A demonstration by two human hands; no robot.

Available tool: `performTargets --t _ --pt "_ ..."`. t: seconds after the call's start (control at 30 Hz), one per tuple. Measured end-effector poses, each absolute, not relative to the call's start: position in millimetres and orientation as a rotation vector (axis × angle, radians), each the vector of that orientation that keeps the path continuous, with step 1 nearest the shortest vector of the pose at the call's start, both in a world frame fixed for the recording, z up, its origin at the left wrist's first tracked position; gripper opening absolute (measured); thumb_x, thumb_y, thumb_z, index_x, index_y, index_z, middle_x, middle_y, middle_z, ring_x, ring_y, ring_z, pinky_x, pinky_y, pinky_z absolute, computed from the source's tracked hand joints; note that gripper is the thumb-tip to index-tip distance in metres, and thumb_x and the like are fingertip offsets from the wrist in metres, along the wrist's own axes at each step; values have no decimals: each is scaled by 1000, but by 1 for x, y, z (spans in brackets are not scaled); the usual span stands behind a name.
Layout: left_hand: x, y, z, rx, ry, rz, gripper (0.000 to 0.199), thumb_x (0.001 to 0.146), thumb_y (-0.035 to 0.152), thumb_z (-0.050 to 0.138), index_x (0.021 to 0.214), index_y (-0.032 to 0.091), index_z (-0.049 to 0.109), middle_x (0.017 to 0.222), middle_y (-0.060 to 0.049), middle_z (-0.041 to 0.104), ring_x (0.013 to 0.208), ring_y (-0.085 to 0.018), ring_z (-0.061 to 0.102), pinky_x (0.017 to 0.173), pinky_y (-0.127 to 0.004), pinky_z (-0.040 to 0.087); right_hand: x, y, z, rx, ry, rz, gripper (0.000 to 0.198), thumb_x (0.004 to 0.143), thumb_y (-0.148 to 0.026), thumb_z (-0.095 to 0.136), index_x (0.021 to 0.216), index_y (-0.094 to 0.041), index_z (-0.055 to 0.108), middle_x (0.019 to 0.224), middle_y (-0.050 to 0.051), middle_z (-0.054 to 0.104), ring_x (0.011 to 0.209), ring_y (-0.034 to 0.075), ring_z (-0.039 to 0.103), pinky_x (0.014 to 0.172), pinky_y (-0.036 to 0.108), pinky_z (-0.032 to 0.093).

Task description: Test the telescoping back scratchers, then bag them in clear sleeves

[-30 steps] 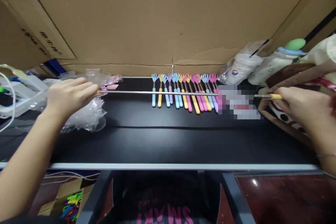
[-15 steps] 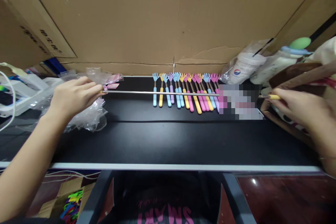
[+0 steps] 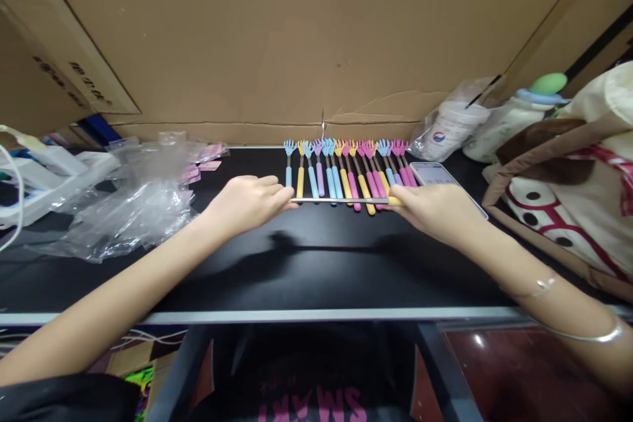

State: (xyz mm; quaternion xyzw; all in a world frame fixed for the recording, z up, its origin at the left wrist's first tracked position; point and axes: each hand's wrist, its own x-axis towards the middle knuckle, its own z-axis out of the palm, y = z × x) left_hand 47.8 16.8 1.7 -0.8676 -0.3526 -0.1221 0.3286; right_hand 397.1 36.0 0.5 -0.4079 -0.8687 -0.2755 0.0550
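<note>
Between my two hands a telescopic back scratcher [image 3: 341, 200] is held level above the black table. My left hand [image 3: 254, 201] is closed round its left end, and the claw is hidden in the fist. Its yellow handle lies in my closed right hand [image 3: 428, 208], with only a bit showing by the thumb. Behind the metal rod, a row of small back scratchers [image 3: 346, 171] with blue, yellow, purple and pink handles lies side by side, claws pointing away from me. My right hand partly covers a phone [image 3: 432, 173].
Clear plastic bags [image 3: 138, 191] and pink cards [image 3: 210, 165] lie at left, beside a white power strip [image 3: 64, 181]. At right are a bagged cup [image 3: 455, 125], a bottle [image 3: 519, 119] and a cream bag [image 3: 583, 171]. A cardboard wall [image 3: 237, 39] stands behind.
My hands have come closer together, left hand moving right and right hand moving left. The long rod between them has slid in and is much shorter.
</note>
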Motion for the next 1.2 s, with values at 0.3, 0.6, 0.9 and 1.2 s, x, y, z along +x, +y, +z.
performTargets --t 0.3,0.6,0.9,1.2 --pt "73 10 3 -2303 -908 -406 44 99 37 37 65 17 55 54 -2 53 52 -15 50 46 -27 21 370 29 -9 -1149 -2561 -829 33 97 -35 35 79 -19 56 51 2 59 44 14 50 48 25 15" --pt "109 5 -22 -2376 -951 -471 40 99 39 40 71 16 57 57 -2 56 56 -14 54 47 -27 20 326 16 -11 -1233 -2727 -724 29 97 -40 41 90 -19 60 69 2 70 53 14 59 47 26 10" --pt "112 7 -20 -2326 -926 -532 40 99 42 38 75 18 60 55 0 57 56 -13 55 47 -26 21 316 16 -14 -1042 -2701 -709 22 96 -27 41 88 -19 59 71 1 68 51 11 54 50 28 12" --pt "106 7 -9 -2240 -800 -527 32 97 34 47 71 19 57 53 2 56 55 -13 55 49 -27 26 334 25 -15 -916 -2636 -932 32 99 -33 37 82 -19 59 62 -1 60 46 9 45 50 28 12"
